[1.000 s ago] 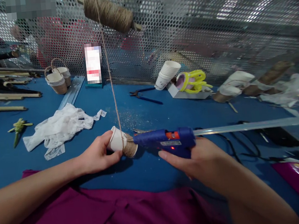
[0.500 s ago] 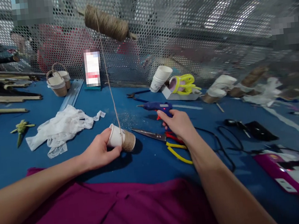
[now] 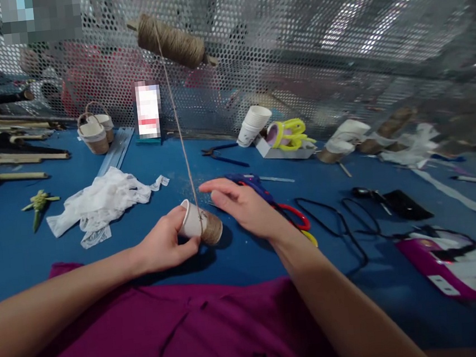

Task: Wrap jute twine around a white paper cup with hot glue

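My left hand (image 3: 169, 238) holds a small white paper cup (image 3: 191, 221) tilted on its side, its lower part wrapped in brown twine. From the cup a taut strand of twine (image 3: 182, 142) runs up to a spool of twine (image 3: 171, 41) on the mesh screen. My right hand (image 3: 244, 203) is empty, fingers apart, just right of the cup and close to the strand. Behind it lies a blue glue gun (image 3: 257, 186), partly hidden by the hand. Scissors with red and yellow handles (image 3: 295, 216) lie under my right wrist, their blades mostly covered.
Crumpled white lace (image 3: 105, 201) lies left of the cup. Pliers (image 3: 223, 156), stacked paper cups (image 3: 254, 124) and a box of yellow craft stems (image 3: 288, 135) stand farther back. Black cable (image 3: 344, 230) loops at right. Two twine-wrapped cups with handles (image 3: 95, 137) stand back left.
My right hand has let go of the glue gun, now lying on the table, and moved left toward the cup. My left hand still holds the cup.
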Action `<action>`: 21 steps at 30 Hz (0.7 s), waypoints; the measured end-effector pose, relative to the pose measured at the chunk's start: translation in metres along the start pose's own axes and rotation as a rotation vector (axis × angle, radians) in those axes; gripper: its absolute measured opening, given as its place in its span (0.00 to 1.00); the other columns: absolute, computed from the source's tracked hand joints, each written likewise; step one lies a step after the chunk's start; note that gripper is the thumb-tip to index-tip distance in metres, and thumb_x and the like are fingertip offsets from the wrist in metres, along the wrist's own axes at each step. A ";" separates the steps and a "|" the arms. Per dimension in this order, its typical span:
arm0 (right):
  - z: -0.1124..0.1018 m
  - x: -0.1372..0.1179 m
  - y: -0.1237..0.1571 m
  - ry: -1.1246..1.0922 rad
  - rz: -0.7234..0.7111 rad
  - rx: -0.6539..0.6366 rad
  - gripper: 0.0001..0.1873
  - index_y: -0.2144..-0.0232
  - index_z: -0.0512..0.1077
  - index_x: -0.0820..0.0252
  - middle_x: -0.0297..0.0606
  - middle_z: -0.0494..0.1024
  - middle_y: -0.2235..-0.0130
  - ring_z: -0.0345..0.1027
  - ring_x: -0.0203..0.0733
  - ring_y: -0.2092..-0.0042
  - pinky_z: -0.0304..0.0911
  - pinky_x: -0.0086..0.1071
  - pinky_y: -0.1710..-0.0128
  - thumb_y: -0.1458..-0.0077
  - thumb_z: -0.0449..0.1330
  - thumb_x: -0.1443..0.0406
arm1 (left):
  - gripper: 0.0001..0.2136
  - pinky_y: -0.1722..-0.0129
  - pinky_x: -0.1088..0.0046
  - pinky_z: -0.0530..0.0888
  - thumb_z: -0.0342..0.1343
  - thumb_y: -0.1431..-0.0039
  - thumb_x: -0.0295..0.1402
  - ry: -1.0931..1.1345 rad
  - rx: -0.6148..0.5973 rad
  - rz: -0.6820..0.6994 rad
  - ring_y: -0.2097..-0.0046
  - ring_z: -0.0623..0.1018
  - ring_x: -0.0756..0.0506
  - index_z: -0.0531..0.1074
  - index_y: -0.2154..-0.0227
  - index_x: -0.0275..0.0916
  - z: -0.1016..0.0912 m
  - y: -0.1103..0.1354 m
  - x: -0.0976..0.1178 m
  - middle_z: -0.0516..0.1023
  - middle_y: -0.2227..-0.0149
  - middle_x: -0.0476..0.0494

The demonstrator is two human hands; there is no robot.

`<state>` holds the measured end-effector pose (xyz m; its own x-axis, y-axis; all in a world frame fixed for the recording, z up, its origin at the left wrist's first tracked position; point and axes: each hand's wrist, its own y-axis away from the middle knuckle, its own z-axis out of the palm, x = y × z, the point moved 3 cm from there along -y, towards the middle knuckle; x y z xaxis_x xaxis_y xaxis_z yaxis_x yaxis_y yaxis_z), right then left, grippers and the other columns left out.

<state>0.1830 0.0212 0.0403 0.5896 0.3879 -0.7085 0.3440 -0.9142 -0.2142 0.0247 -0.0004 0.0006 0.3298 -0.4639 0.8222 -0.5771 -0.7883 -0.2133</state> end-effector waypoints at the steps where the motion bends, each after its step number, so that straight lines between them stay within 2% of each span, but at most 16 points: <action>1: 0.006 -0.008 0.001 -0.094 -0.048 -0.045 0.15 0.59 0.70 0.57 0.39 0.71 0.53 0.62 0.37 0.50 0.56 0.35 0.49 0.44 0.50 0.57 | 0.06 0.67 0.73 0.69 0.50 0.52 0.28 -0.006 -0.007 0.008 0.68 0.69 0.49 0.66 0.68 0.33 0.001 0.001 0.002 0.67 0.68 0.45; 3: 0.015 -0.017 0.002 -0.248 -0.098 -0.092 0.13 0.59 0.69 0.57 0.40 0.69 0.51 0.60 0.37 0.48 0.53 0.36 0.47 0.44 0.51 0.60 | 0.05 0.68 0.75 0.68 0.50 0.53 0.27 -0.015 -0.022 0.043 0.68 0.68 0.49 0.65 0.70 0.34 0.002 0.001 0.005 0.66 0.70 0.46; 6: 0.016 -0.018 0.005 -0.345 -0.074 -0.071 0.07 0.69 0.70 0.58 0.37 0.70 0.60 0.63 0.37 0.54 0.57 0.35 0.52 0.47 0.55 0.62 | 0.05 0.66 0.74 0.68 0.50 0.53 0.26 0.003 -0.042 0.072 0.67 0.68 0.49 0.65 0.70 0.35 0.004 0.002 0.005 0.66 0.69 0.46; 10: 0.004 -0.017 0.015 -0.368 -0.005 -0.019 0.07 0.75 0.67 0.59 0.33 0.68 0.70 0.62 0.34 0.66 0.59 0.31 0.63 0.49 0.57 0.63 | 0.09 0.70 0.74 0.67 0.50 0.52 0.30 0.179 -0.060 -0.098 0.70 0.67 0.50 0.64 0.67 0.32 0.004 0.002 -0.002 0.66 0.70 0.46; 14: -0.002 -0.015 0.027 -0.362 0.043 -0.028 0.06 0.74 0.68 0.59 0.32 0.69 0.71 0.61 0.34 0.68 0.58 0.30 0.66 0.50 0.58 0.63 | 0.12 0.71 0.74 0.66 0.52 0.53 0.33 0.403 -0.096 -0.243 0.72 0.67 0.51 0.63 0.65 0.31 0.006 0.001 -0.005 0.68 0.72 0.46; 17: -0.002 -0.009 0.030 -0.338 0.087 0.028 0.06 0.73 0.69 0.59 0.32 0.71 0.71 0.63 0.35 0.68 0.59 0.31 0.66 0.51 0.59 0.62 | 0.12 0.72 0.74 0.66 0.52 0.53 0.32 0.362 -0.135 -0.238 0.72 0.66 0.51 0.63 0.66 0.31 0.007 0.002 -0.002 0.67 0.72 0.47; 21: 0.003 0.002 0.027 -0.341 0.139 0.107 0.07 0.72 0.70 0.59 0.33 0.73 0.71 0.64 0.35 0.68 0.60 0.32 0.65 0.52 0.60 0.61 | 0.09 0.72 0.76 0.65 0.52 0.52 0.30 0.227 -0.161 -0.147 0.72 0.65 0.52 0.64 0.67 0.32 0.007 0.004 0.002 0.64 0.72 0.49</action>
<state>0.1913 -0.0033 0.0305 0.3422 0.2142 -0.9149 0.1884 -0.9695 -0.1566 0.0285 -0.0070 -0.0017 0.2532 -0.2333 0.9389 -0.6523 -0.7579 -0.0124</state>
